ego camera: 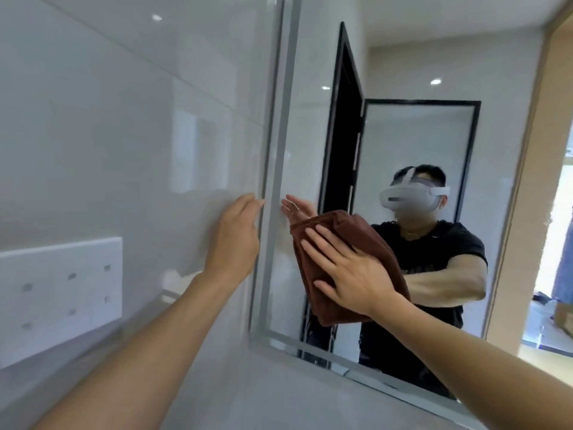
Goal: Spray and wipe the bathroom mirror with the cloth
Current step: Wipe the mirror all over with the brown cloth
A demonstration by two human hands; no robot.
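My right hand [350, 271] lies flat and wide open, fingers spread, pressing a folded brown cloth [341, 243] against the mirror [403, 72] near its lower left corner. The cloth sits between my palm and the glass, sticking out above and below my hand. My left hand [235, 237] is loosely open and holds nothing; its fingertips rest at the mirror's left edge, just beside the cloth. Wet streaks run down the glass below the cloth.
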